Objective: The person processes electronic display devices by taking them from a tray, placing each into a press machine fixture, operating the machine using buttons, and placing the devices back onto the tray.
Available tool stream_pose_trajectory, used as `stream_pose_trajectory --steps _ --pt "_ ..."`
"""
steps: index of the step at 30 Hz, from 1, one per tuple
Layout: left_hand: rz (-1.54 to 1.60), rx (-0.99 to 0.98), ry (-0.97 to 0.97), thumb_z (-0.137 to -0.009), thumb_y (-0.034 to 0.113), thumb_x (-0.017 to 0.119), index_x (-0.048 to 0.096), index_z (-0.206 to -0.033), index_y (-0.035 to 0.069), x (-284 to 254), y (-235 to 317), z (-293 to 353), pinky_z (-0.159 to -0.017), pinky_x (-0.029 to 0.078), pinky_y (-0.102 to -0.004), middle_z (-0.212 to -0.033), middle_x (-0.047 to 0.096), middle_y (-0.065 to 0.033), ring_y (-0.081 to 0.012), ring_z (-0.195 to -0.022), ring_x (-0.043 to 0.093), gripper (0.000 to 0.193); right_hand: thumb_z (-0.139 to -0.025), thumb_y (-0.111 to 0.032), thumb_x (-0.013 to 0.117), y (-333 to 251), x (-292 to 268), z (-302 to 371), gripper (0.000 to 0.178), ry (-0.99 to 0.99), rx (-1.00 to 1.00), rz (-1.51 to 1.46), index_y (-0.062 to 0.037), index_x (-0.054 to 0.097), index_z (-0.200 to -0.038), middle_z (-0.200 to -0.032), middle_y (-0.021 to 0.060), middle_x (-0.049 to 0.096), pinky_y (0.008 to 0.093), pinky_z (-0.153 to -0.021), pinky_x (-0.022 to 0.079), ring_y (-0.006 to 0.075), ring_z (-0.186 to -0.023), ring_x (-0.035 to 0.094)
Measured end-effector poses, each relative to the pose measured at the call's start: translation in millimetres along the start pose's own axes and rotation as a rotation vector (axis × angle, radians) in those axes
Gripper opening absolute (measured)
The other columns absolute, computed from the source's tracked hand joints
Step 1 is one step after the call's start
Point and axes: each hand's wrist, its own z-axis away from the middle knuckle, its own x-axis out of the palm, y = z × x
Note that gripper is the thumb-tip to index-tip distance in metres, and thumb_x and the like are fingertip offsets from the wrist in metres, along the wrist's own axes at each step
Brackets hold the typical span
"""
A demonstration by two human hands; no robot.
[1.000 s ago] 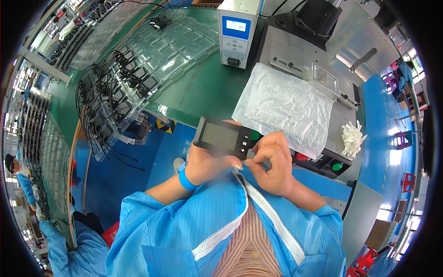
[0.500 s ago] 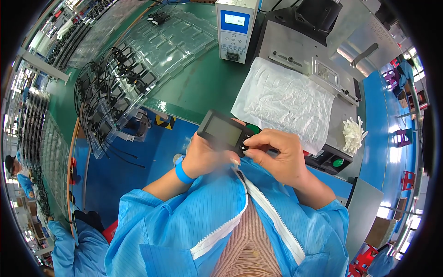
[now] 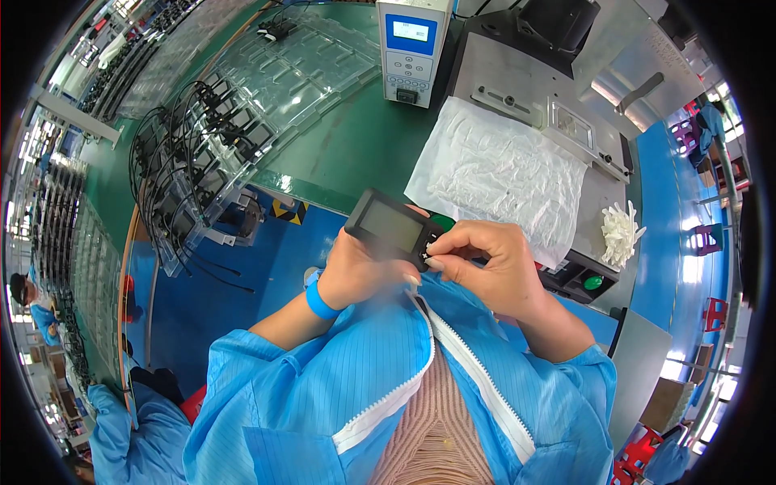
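Below, blue floor (image 3: 218, 299): visible past the table's near edge; a slipping grip could mean a hard drop.
Green table (image 3: 343, 149): lies beyond the hands, too far forward to catch anything dropped.
Metal machine (image 3: 517, 77): stands ahead to the right.
White sheet (image 3: 501, 182): crumpled, draped over the machine's front; a sleeve brushing it might drag it off.
Left hand (image 3: 352, 276): wraps the display unit (image 3: 392, 226) from below and its left side, thumb blurred.
Right hand (image 3: 503, 263): thumb and forefinger pinched together at the unit's right end; whether they grip anything I cannot tell.
Where the display unit is: before the chest, tilted, screen up, short of the table.
Button panel (image 3: 433, 238): partly covered by the right fingertips; careless pressure could scratch or press it.
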Motion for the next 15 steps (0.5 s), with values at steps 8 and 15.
stream_pose_trajectory --steps 8,15 --pt "-0.003 0.012 0.0 -0.059 0.02 0.089 0.053 -0.118 -0.001 -1.0 -2.8 0.5 -0.078 0.049 -0.0284 -0.101 0.063 -0.0091 -0.016 -0.082 0.058 0.072 -0.074 -0.002 0.069 -0.8 0.6 -0.9 0.007 -0.014 0.005 0.024 -0.0001 0.067 -0.08 -0.072 0.0045 0.065 0.0225 -0.051 0.041 0.0103 -0.055 0.05" --pt "-0.025 0.031 0.018 -0.058 0.019 0.089 0.054 -0.118 -0.001 0.2 -3.2 0.6 -0.075 0.048 -0.0276 -0.097 0.064 -0.0082 -0.015 -0.079 0.057 0.072 -0.072 -0.003 0.069 2.7 1.3 -1.4 0.008 -0.008 0.04 0.009 -0.0003 0.067 -0.079 -0.069 0.0043 0.064 0.0231 -0.051 0.04 0.0106 -0.055 0.049"
